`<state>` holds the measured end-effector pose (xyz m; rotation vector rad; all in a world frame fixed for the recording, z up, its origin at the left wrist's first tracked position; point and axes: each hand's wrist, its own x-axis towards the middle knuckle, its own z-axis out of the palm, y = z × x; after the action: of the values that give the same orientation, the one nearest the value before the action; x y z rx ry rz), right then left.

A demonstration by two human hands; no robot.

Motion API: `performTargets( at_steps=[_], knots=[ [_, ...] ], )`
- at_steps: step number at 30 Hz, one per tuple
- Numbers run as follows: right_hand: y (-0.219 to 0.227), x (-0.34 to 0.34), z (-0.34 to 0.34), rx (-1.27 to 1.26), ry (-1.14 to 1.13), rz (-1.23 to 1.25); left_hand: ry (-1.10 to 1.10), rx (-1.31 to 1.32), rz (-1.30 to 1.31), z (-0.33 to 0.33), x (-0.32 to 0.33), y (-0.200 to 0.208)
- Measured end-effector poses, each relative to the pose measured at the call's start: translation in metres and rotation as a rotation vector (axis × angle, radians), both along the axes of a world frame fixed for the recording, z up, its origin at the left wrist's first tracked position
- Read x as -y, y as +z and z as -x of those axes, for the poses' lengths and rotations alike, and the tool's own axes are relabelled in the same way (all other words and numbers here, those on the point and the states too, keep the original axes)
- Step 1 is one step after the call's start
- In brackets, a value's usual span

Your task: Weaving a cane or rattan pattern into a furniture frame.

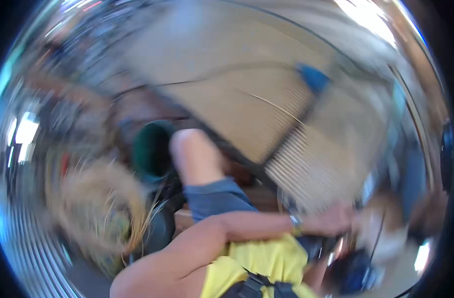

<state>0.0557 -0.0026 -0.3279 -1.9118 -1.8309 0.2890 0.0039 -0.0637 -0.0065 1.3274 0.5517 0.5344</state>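
Observation:
My left arm reaches across my body to the right, over a yellow shirt (266, 253) and dark shorts (219, 198). At its end, my left hand (336, 218) is smeared by motion beside the near right edge of a slatted panel (306, 174). Its finger positions and anything it holds cannot be made out. No clear view of my right hand shows. Beyond my bare knee, a wide tan board or mat (222, 104) with dark borders lies on the floor. A thin pale strand (274, 103) and a blue object (314, 78) are on it.
A dark green bucket (152, 149) stands left of my knee. Nearer at the left is a blurred round bundle of straw-like strands (105, 203). Corrugated sheeting (31, 253) fills the lower left. A dark blue item (353, 270) is at lower right. A dark cord crosses the board.

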Motion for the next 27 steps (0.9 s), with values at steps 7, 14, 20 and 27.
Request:
performTargets(
  at_steps=[7, 14, 20, 27],
  knots=[
    [0.081, 0.225, -0.155, 0.404, -1.138, 0.353, 0.052, -0.066, 0.384, -0.005, -0.026, -0.009],
    [0.126, 0.248, -0.136, 0.311, -1.196, 0.233, -0.02, -0.052, 0.466, -0.013, -0.014, -0.008],
    [0.115, 0.249, -0.155, 0.367, -1.172, 0.07, 0.012, -0.042, 0.504, -0.012, -0.019, -0.017],
    [0.112, 0.259, -0.185, 0.034, -1.051, 0.004, 0.009, -0.005, 0.519, -0.01, -0.022, -0.021]
  ],
)
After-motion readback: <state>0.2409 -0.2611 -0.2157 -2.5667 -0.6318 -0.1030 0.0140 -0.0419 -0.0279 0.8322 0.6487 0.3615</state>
